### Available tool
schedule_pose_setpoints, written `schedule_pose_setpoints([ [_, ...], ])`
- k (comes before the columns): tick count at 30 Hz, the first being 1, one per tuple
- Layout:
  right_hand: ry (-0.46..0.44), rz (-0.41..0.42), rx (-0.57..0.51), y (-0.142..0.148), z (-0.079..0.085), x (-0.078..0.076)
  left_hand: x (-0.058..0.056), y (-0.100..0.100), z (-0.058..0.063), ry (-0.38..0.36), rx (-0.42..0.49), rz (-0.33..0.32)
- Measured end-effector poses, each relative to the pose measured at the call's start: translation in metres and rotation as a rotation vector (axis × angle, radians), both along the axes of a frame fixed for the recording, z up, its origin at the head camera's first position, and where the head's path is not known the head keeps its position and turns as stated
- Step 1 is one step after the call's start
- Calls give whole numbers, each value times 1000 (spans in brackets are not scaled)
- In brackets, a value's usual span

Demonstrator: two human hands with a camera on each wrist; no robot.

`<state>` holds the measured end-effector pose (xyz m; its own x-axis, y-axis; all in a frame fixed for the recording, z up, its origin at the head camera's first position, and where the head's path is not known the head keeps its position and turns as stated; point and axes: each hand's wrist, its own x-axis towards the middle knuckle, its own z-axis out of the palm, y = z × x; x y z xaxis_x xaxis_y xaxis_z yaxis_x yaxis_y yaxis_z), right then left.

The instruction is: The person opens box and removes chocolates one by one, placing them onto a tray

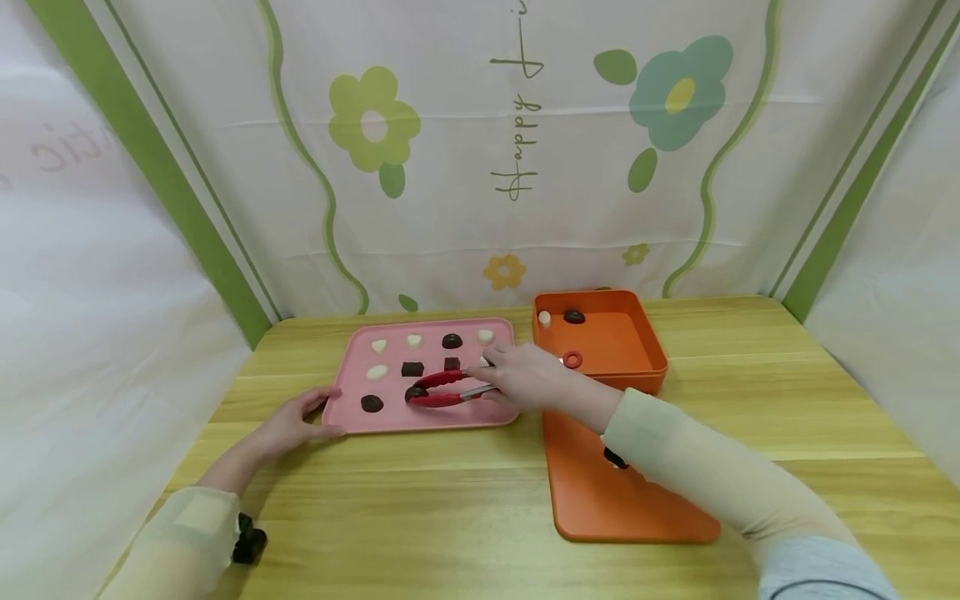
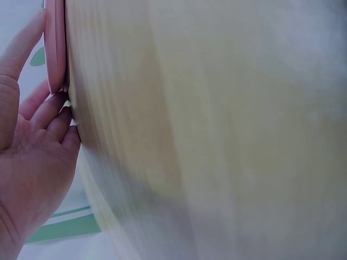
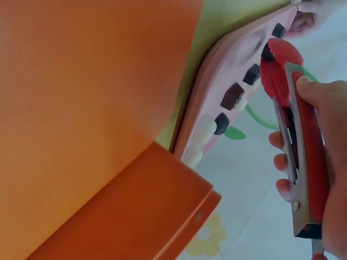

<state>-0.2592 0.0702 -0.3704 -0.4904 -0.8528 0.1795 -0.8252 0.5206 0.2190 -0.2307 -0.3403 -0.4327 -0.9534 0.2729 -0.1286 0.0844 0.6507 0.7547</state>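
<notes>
My right hand (image 1: pixel 528 377) grips a pair of metal tongs (image 3: pixel 310 162) with red tips. The tips stand around a dark round chocolate (image 1: pixel 415 393) in the front row of the pink tray (image 1: pixel 442 418). At the tray's front left corner is my left hand (image 1: pixel 291 427), holding the edge between thumb and fingers; the left wrist view shows the thumb against the rim. White pieces (image 1: pixel 377 372) and dark chocolates (image 1: pixel 372 403) lie in rows on the tray. Part of the tray's right side is hidden behind my right hand.
An orange box (image 1: pixel 615 346) stands right of the tray, with a dark piece (image 1: pixel 574 317) and a white piece (image 1: pixel 544 318) inside. In front of it lies a flat orange lid (image 1: pixel 600 512), partly under my right forearm. A printed curtain (image 1: pixel 450 208) hangs behind the table.
</notes>
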Motion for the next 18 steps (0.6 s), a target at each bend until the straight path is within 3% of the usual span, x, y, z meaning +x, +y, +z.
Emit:
schedule_pose_setpoints([
  [10,30,19,56,-7,-3,2,0,2,2,-10,-17,2],
  [18,-1,-5,45,-7,-5,2,1,3,3,-17,-20,8],
])
